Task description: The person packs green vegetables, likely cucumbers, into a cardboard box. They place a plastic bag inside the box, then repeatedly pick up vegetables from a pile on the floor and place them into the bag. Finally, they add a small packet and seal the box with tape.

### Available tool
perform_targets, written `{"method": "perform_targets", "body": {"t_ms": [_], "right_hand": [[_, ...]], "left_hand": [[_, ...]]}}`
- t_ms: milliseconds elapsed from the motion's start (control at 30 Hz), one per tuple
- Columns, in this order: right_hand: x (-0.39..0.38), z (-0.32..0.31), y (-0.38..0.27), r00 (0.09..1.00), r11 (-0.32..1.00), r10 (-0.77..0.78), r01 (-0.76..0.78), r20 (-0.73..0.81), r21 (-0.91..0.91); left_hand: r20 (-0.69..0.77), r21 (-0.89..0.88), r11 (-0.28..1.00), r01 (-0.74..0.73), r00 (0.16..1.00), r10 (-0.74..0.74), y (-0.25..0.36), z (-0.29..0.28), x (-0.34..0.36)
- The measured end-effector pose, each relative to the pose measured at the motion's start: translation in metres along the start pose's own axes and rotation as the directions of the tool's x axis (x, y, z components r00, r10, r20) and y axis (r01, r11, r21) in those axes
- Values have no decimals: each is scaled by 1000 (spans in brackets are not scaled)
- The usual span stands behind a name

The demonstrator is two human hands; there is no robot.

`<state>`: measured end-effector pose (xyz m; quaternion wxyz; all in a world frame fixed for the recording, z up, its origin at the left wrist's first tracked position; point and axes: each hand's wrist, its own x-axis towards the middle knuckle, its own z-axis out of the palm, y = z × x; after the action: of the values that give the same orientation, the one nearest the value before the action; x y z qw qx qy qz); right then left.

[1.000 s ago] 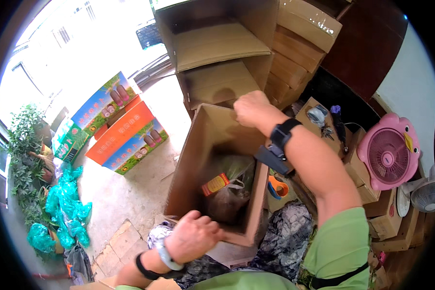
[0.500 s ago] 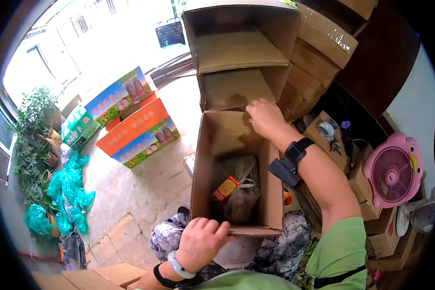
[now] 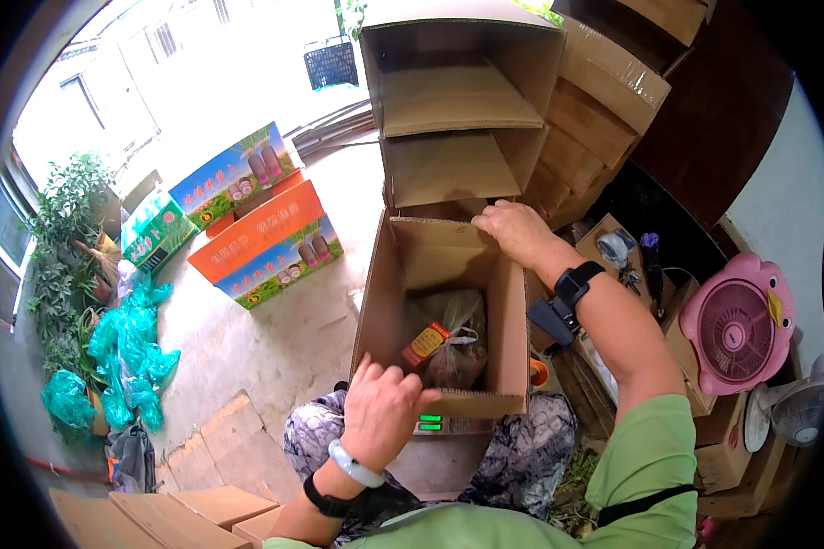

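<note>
An open cardboard box (image 3: 506,343) stands in front of me, between my knees. Inside it lies a knotted clear plastic bag (image 3: 462,366) with dark contents and a red and yellow label (image 3: 426,344). My left hand (image 3: 380,414) is closed over the rim at the near left corner. At the far right corner, my right hand (image 3: 519,236) grips the top edge, its fingertips partly hidden. A green lit display (image 3: 429,424) shows just below the box's near edge; the device it belongs to is mostly covered.
Stacked open cartons (image 3: 462,101) rise beyond the box. Colourful printed boxes (image 3: 279,242) stand on the floor at left, near green plastic bags (image 3: 133,348) and plants (image 3: 69,229). A pink fan (image 3: 737,325) and more cartons crowd the right. Flat cardboard (image 3: 174,522) lies at lower left.
The box's near edge has shifted away from me, and the green display has come into view. My left hand has moved left to the near corner; my right hand stays at the far edge.
</note>
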<state>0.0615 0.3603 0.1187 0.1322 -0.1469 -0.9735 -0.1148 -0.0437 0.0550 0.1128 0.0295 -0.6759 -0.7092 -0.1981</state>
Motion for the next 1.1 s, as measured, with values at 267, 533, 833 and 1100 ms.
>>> {"method": "perform_targets", "body": {"t_ms": [267, 533, 833, 1100], "right_hand": [[-20, -6, -49, 933, 985, -103, 144, 346, -94], [-43, -22, -42, 947, 945, 197, -114, -255, 308], [-91, 6, -104, 740, 677, 643, -429, -196, 598], [-58, 28, -136, 877, 851, 469, -417, -103, 319]], "left_hand": [[-40, 175, 955, 239, 971, -235, 3, 47, 53], [276, 221, 959, 180, 931, -238, -19, 75, 86], [392, 199, 965, 172, 888, -240, -27, 80, 83], [239, 96, 977, 189, 949, -207, -29, 85, 73]]}}
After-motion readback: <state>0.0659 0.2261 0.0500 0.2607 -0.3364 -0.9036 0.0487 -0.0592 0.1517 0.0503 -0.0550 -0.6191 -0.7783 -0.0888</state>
